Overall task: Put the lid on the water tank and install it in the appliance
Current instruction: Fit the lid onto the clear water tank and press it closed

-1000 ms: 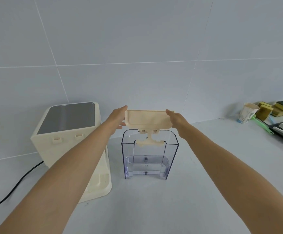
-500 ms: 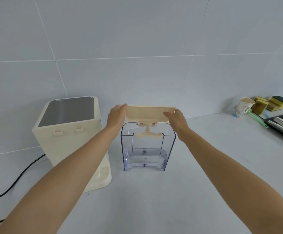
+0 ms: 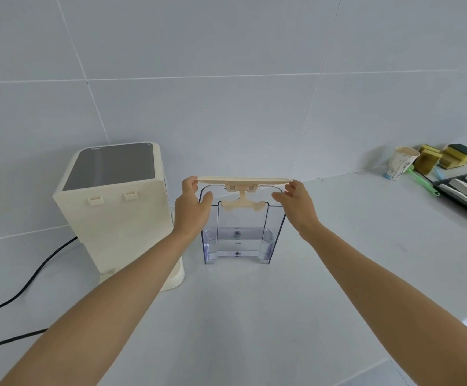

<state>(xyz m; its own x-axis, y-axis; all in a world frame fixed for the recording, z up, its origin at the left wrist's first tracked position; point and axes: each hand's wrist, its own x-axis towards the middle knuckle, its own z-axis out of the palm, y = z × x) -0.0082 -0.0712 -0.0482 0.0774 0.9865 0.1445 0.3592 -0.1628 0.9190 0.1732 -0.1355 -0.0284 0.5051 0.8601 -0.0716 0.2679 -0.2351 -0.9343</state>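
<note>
Lid, pinched at its ends by left hand and right hand, hovers level over tank; next, lower it squarely onto the rim.

I count one clear plastic water tank, one flat cream plastic lid and one cream box-shaped appliance with a dark glossy top. Two bare hands are in view, the left hand and the right hand. One black power cable, one printed paper cup, one green-handled brush. Yellow sponges: several, exact number unclear.
</note>
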